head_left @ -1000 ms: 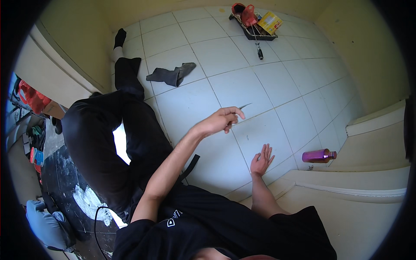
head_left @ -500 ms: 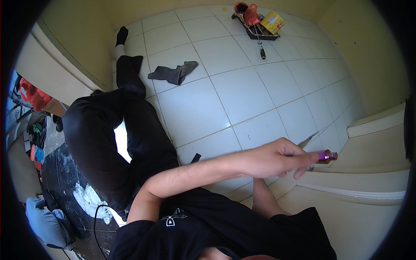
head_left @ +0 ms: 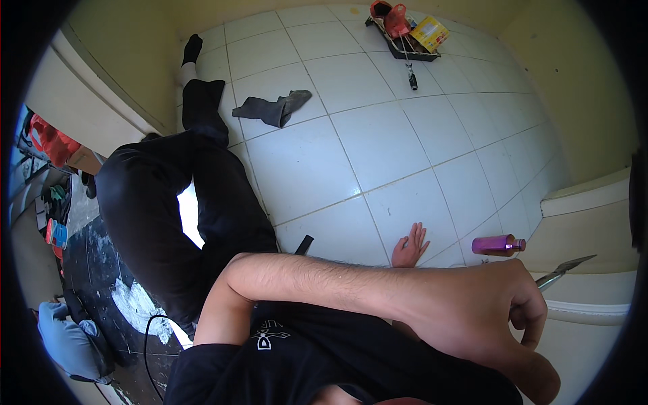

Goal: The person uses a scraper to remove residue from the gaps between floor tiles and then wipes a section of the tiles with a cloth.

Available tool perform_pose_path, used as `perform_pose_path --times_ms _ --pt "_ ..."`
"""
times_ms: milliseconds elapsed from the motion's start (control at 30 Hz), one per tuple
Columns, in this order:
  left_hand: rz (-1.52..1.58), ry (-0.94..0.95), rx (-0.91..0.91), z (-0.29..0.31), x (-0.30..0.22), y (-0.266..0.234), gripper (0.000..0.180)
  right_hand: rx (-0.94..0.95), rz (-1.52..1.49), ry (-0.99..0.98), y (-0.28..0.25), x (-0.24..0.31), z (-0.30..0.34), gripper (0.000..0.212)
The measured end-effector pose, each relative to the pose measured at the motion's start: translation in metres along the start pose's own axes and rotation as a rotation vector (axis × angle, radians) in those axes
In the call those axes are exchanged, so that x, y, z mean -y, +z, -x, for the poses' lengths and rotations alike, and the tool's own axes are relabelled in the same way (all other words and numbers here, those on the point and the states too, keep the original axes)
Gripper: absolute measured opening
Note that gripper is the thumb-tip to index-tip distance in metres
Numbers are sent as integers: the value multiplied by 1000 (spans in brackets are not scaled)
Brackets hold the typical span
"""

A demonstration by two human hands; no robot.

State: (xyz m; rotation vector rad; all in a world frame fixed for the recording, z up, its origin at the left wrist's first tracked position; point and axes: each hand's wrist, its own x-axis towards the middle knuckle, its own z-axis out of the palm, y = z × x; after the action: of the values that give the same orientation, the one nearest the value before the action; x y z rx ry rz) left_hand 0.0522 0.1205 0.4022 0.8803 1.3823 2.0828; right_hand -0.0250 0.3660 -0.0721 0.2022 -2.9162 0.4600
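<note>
My left arm reaches across my body to the right, and my left hand (head_left: 493, 307) is closed around a putty knife (head_left: 563, 271). Its handle is hidden in my fist; a thin pointed metal blade juts out beyond the fingers, in front of the white ledge. Past my left forearm, my right hand (head_left: 409, 248) rests on the white tiles with its fingers stretched out, holding nothing; the forearm hides its wrist. A shiny purple bottle (head_left: 496, 245) is between my right hand and the ledge, touched by neither hand.
A black paint tray (head_left: 418, 55) at the far wall holds a roller, red items and a yellow box. A grey sock-like cloth (head_left: 273, 109) lies beyond my black-trousered legs (head_left: 148, 223). A white-moulded ledge (head_left: 594, 287) runs along the right; a dark paint-smeared floor (head_left: 101, 270) is at left.
My left hand has moved right and nearer, away from the purple bottle, and the blade now points right. My right hand, hidden before, now shows flat on the floor.
</note>
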Motion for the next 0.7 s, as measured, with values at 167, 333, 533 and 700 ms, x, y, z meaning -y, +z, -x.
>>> perform_pose_path --times_ms 167,333,533,700 --pt "3 48 -9 -2 -8 5 60 -1 16 4 -1 2 0 58" --pt "-10 -6 29 -2 -19 4 50 1 11 5 -2 2 0 59" --pt "-87 -30 -27 7 -29 -3 48 -25 -19 -14 2 -1 1 60" --pt "-167 77 -69 8 -19 -10 46 -51 -32 -29 4 -4 1 60"
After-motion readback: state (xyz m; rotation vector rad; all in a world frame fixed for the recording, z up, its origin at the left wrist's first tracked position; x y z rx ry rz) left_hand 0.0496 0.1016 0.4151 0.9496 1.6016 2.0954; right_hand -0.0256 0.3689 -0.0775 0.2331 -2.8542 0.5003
